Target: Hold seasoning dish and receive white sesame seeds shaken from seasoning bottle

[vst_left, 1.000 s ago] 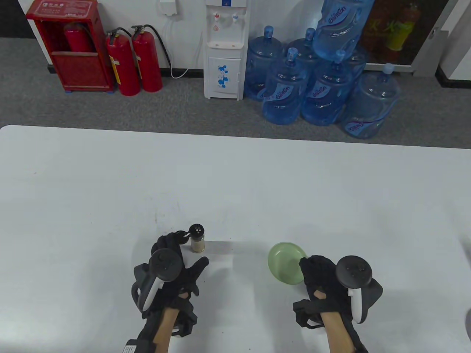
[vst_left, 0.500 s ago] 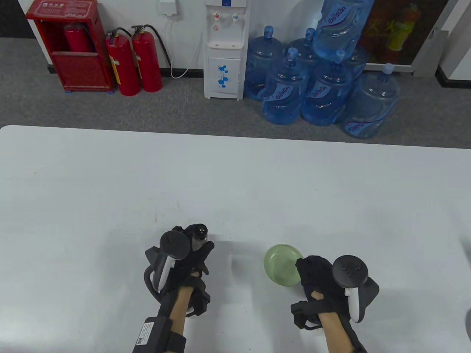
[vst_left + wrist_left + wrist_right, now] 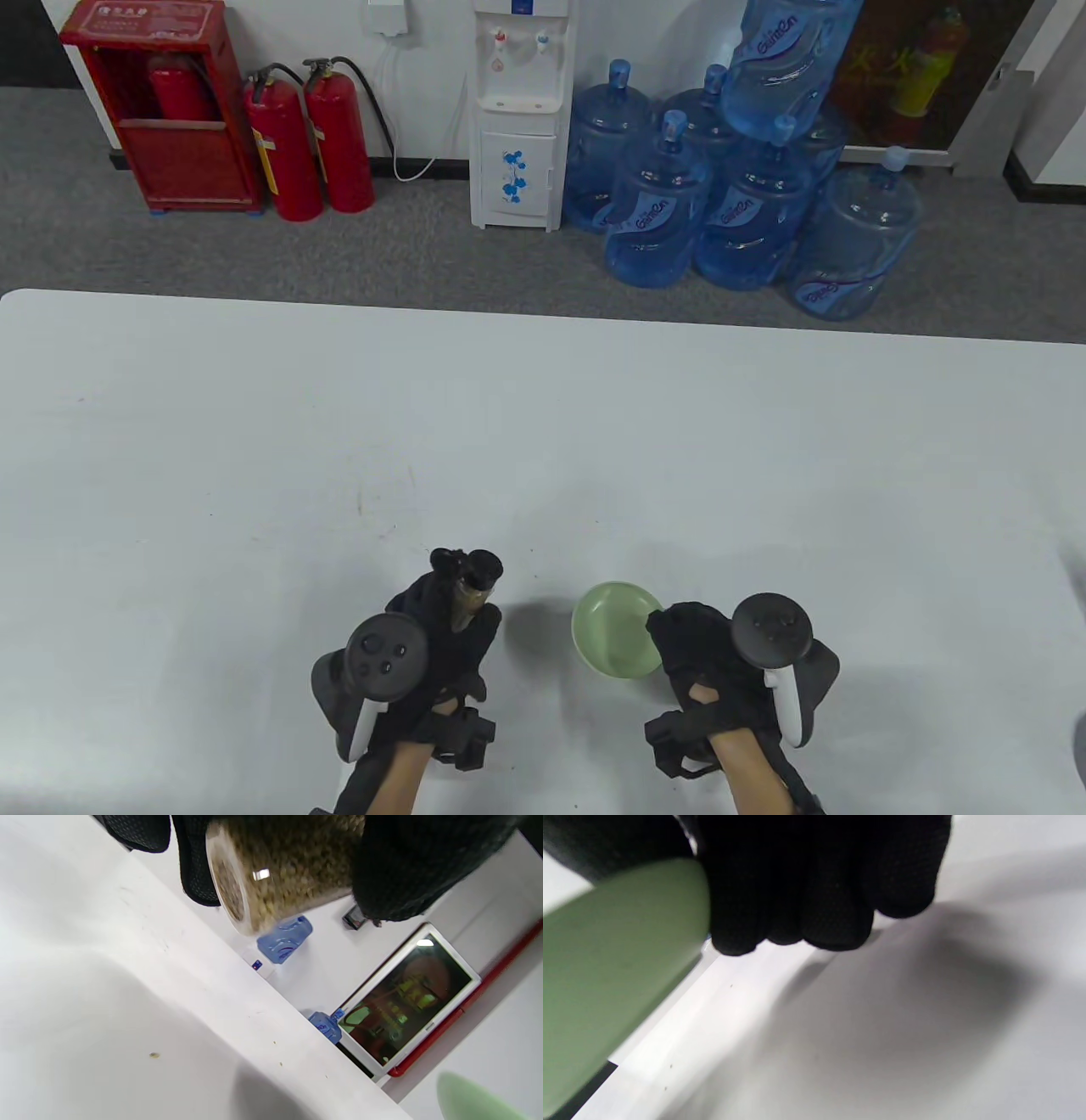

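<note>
My left hand [image 3: 441, 620] grips a small clear seasoning bottle [image 3: 472, 587] with a black shaker cap and holds it lifted off the white table [image 3: 543, 441], tilted toward the right. In the left wrist view the bottle [image 3: 275, 870], full of pale seeds, sits between my gloved fingers [image 3: 415, 866]. My right hand [image 3: 691, 649] holds the pale green seasoning dish [image 3: 612, 626] by its right rim, above the table. The dish's underside fills the left of the right wrist view [image 3: 615, 976] below my curled fingers [image 3: 814, 887]. The dish sits just right of the bottle, with a small gap between them.
A few loose seeds lie on the table in the left wrist view [image 3: 154, 1055]. Beyond the table's far edge stand a water dispenser [image 3: 519, 110], several blue water jugs [image 3: 747, 195] and red fire extinguishers [image 3: 310, 140].
My left hand closed around the bottle, lifted it off the table and carried it right and toward me, tilting it. My right hand moved the dish to the left, closer to the bottle.
</note>
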{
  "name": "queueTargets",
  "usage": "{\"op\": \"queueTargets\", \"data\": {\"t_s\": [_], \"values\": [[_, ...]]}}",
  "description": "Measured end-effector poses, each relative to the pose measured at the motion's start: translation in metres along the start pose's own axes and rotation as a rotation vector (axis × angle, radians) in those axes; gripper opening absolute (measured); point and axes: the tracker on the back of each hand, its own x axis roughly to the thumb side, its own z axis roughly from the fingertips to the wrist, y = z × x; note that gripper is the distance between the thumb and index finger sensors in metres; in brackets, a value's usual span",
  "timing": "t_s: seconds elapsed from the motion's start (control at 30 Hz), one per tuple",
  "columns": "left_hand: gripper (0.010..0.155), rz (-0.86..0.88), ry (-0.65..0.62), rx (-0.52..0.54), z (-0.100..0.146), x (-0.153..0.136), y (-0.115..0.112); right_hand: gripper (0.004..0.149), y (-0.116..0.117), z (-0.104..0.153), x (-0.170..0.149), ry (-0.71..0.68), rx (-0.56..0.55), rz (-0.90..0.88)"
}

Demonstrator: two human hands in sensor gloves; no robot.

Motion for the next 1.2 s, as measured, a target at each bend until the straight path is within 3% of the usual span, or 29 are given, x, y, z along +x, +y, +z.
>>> {"op": "queueTargets", "data": {"t_s": [0.1, 0.2, 0.47, 0.57, 0.67, 0.77, 0.83, 0.87, 0.93, 0.97, 1.0, 1.03, 1.07, 1.1, 1.17, 1.2], "values": [[0.066, -0.165, -0.101, 0.034, 0.006, 0.013, 0.001, 0.039, 0.006, 0.004, 0.004, -0.015, 0.018, 0.008], [0.064, -0.454, -0.243, 0.132, 0.015, 0.031, -0.002, 0.039, 0.013, 0.007, 0.009, -0.035, 0.037, 0.023], [0.065, -1.087, -0.658, 0.329, 0.045, 0.082, -0.037, 0.038, 0.025, 0.015, 0.019, -0.105, 0.036, 0.109], [0.064, -1.057, -0.727, 0.426, 0.054, 0.091, -0.035, 0.038, 0.025, 0.015, 0.019, -0.108, 0.045, 0.097], [0.064, -1.153, -0.748, 0.36, 0.053, 0.089, -0.047, 0.038, 0.026, 0.016, 0.019, -0.111, 0.046, 0.101], [0.064, -1.045, -0.717, 0.504, 0.054, 0.094, -0.027, 0.039, 0.025, 0.016, 0.019, -0.115, 0.044, 0.101], [0.064, -0.981, -0.724, 0.417, 0.054, 0.091, -0.035, 0.038, 0.025, 0.016, 0.02, -0.116, 0.041, 0.099], [0.064, -1.062, -0.734, 0.348, 0.054, 0.088, -0.044, 0.038, 0.027, 0.016, 0.02, -0.116, 0.045, 0.103], [0.064, -1.175, -0.772, 0.471, 0.056, 0.092, -0.038, 0.038, 0.029, 0.016, 0.02, -0.118, 0.05, 0.107], [0.064, -1.096, -0.744, 0.545, 0.057, 0.096, -0.026, 0.039, 0.029, 0.017, 0.021, -0.123, 0.049, 0.111], [0.064, -0.951, -0.718, 0.551, 0.059, 0.097, -0.019, 0.039, 0.028, 0.018, 0.021, -0.128, 0.044, 0.112], [0.064, -0.868, -0.717, 0.496, 0.059, 0.096, -0.021, 0.039, 0.028, 0.018, 0.022, -0.13, 0.041, 0.111], [0.064, -0.888, -0.711, 0.392, 0.056, 0.092, -0.033, 0.039, 0.028, 0.019, 0.022, -0.13, 0.04, 0.112], [0.064, -1.006, -0.704, 0.354, 0.054, 0.088, -0.04, 0.038, 0.028, 0.019, 0.022, -0.127, 0.042, 0.112], [0.064, -1.126, -0.74, 0.495, 0.056, 0.091, -0.031, 0.038, 0.029, 0.019, 0.021, -0.126, 0.047, 0.109], [0.064, -1.024, -0.713, 0.566, 0.059, 0.095, -0.019, 0.039, 0.028, 0.02, 0.021, -0.129, 0.045, 0.106]]}}
